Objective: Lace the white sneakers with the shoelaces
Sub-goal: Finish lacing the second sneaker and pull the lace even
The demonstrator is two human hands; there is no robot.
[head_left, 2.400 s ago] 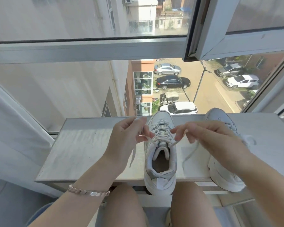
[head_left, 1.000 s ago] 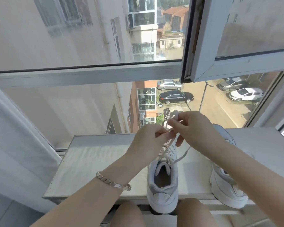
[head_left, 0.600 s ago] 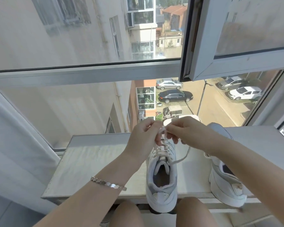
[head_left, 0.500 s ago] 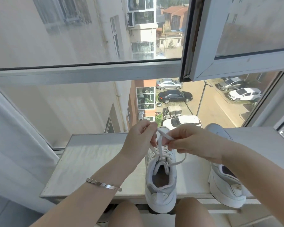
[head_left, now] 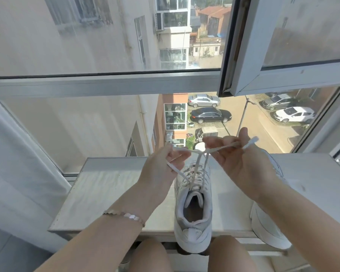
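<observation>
Hands pulled apart since the earlier frame; lace ends (head_left: 198, 163) pinched by left hand (head_left: 161, 166) and right hand (head_left: 241, 160), crossed above sneaker (head_left: 193, 209). Risk: crossing slackened if either pinch slips.

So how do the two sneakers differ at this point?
The middle sneaker has its lace ends pinched by the left hand and right hand; the right sneaker lies unheld. The middle sneaker shows its opening; the right sneaker is mostly hidden by the forearm. Both are white.
</observation>
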